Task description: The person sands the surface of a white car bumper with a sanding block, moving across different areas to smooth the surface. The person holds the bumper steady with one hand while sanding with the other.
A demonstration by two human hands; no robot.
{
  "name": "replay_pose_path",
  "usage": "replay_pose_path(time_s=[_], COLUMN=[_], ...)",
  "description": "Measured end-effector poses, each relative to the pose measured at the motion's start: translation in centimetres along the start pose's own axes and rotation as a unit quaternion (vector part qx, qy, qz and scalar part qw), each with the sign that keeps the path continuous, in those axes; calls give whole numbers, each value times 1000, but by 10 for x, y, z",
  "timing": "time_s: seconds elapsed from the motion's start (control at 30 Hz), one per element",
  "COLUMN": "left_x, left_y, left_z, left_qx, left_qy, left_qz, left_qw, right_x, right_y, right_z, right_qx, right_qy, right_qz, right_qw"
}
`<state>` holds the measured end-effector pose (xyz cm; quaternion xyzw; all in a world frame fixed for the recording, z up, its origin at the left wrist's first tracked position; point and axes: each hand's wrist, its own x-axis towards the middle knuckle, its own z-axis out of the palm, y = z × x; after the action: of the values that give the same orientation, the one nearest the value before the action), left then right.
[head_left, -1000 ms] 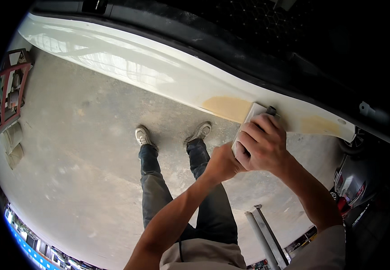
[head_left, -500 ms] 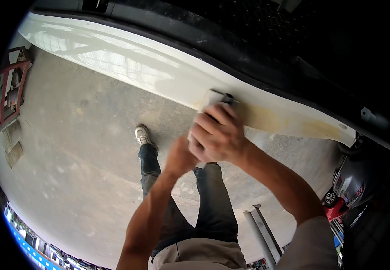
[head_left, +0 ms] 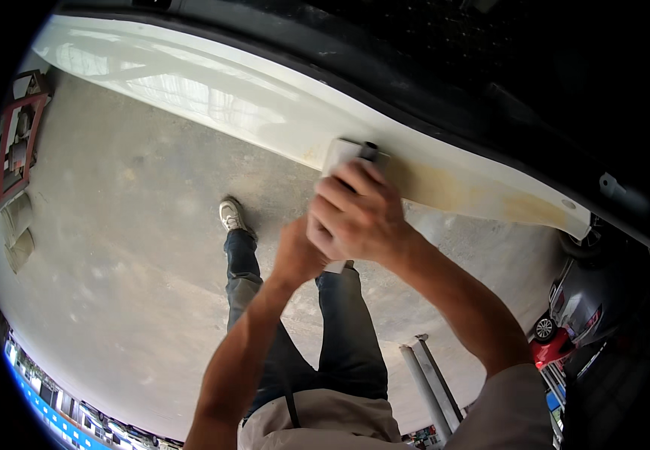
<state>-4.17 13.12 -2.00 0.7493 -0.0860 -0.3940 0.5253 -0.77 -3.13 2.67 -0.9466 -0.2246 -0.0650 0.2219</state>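
Note:
A long, flat, light-grey sanding block (head_left: 334, 159) with a black round end (head_left: 369, 151) rests against a glossy white car body panel (head_left: 242, 101). My right hand (head_left: 358, 214) is closed over the block's upper part, fingers wrapped round it. Lower down, my left hand (head_left: 300, 251) grips the same block, its fingers mostly hidden behind my right hand. The block's lower end shows just below both hands. To the right of the block, dull yellowish-tan patches (head_left: 437, 187) lie on the panel.
Black trim (head_left: 325, 64) runs along the panel's upper edge. Grey metal bars (head_left: 433, 382) stand beside my right leg. A red rack (head_left: 19, 146) holding parts is at the far left. A grey car part (head_left: 583, 300) and a red toy-like car (head_left: 553, 349) lie to the right.
Both hands and the sanding block have shifted slightly left and up along the panel. The whole view has also moved a little. The grip stays the same.

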Motion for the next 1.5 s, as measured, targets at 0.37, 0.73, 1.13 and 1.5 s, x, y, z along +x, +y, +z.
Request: replay_pose_path(time_s=[0.37,0.73,1.13,1.5], left_x=[5,4,11,15], left_y=[1,8,-5,-22], left_z=[-18,-10,-8,22], left_qx=[81,29,39,8], left_qy=[-39,-21,-58,-67], left_qz=[47,71,37,80], left_qw=[995,997,997,995], right_x=[-11,-19,-20,-42], right_y=[-7,-13,-11,-11], right_z=[6,11,13,4], right_qx=[-26,-44,-64,-106], right_qy=[52,81,78,55], right_qz=[26,46,41,39], right_qw=[998,995,994,992])
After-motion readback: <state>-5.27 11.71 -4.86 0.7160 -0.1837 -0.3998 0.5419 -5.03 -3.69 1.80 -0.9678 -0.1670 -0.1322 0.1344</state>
